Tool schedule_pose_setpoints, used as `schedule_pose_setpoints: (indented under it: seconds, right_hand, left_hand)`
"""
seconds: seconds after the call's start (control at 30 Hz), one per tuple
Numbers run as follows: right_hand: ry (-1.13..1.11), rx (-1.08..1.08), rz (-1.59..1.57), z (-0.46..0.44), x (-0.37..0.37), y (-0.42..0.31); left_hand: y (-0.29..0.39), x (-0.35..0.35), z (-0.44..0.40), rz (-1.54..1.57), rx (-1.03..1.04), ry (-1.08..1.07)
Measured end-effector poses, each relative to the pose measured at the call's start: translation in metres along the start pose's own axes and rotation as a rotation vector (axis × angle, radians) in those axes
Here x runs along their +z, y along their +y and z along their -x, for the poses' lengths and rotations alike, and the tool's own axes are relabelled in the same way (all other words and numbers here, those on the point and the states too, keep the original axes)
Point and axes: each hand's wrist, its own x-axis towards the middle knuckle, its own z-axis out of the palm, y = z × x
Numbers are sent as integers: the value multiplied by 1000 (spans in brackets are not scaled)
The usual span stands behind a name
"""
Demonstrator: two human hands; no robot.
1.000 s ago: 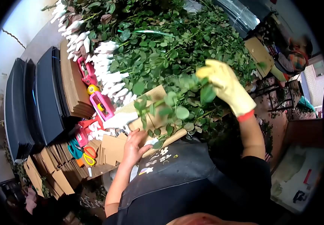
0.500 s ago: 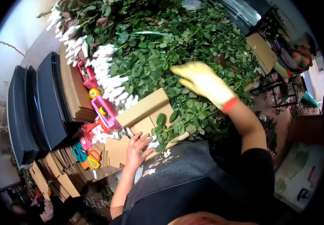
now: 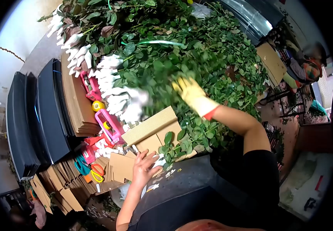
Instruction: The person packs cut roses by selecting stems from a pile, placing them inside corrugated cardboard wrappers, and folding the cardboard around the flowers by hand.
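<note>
My bare left hand (image 3: 144, 168) is beside a white-wrapped flower bud (image 3: 160, 160) on the corrugated cardboard (image 3: 151, 126); its fingers are apart, with thumb and index near the bud. My right hand (image 3: 194, 97), in a yellow glove with a red cuff, is closed around a leafy stem (image 3: 160, 79) in the pile. This stem and its white-wrapped head (image 3: 138, 96) are smeared by motion. A leafy green stem bunch (image 3: 197, 136) lies on the cardboard. Other white-wrapped heads (image 3: 114, 102) line the left side of the leafy pile (image 3: 212, 57).
Pink tape dispensers (image 3: 110, 125), yellow-handled scissors (image 3: 97, 173) and teal-handled scissors (image 3: 82, 165) lie at the left. Dark sheets (image 3: 52, 111) and flat cardboard (image 3: 76, 104) stand stacked behind them. Another person (image 3: 311, 71) is at the far right.
My right hand has come nearer and left, its fingers now around a stem whose head is moving. My left hand's fingers have spread from the bud. The view has shifted slightly.
</note>
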Motion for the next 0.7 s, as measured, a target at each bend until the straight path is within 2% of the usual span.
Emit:
schedule_pose_setpoints:
  seconds: [0.03,0.1,0.17,0.23,0.27,0.3,0.33,0.37,0.43,0.5,0.6,0.67,0.7]
  right_hand:
    - [-340,-42,-30,14,-9,-10]
    - [-675,-105,-233,21,-63,2]
    - [-613,-184,-346,32,-91,18]
    - [-609,-144,-556,21,-123,37]
    - [-243,-18,-637,21,-125,41]
    - [-80,113,-551,5,-122,38]
    - [-78,200,-543,-22,-104,41]
    - [-183,199,-348,-43,-92,47]
    - [261,264,-107,-60,-33,40]
    - [1,179,-191,-86,26,34]
    - [-180,213,-330,-100,-44,62]
    - [331,303,-561,-102,-3,59]
    - [454,234,-530,-81,-63,63]
  left_hand:
    - [-1,3,0,-8,9,3]
    - [1,2,0,19,-4,-1]
    - [0,2,-1,44,-11,1]
    - [4,-1,-3,43,-20,-10]
    - [5,-1,-3,40,-22,-8]
    - [6,-1,-2,36,-26,-5]
    - [6,-1,-1,39,-27,-8]
    - [5,0,-1,41,-27,-10]
    - [5,-1,-3,33,-30,-14]
    - [9,-3,-3,18,-41,-19]
    - [7,-2,-2,11,-6,-16]
    - [3,0,0,24,-2,-7]
    - [2,1,-1,32,1,2]
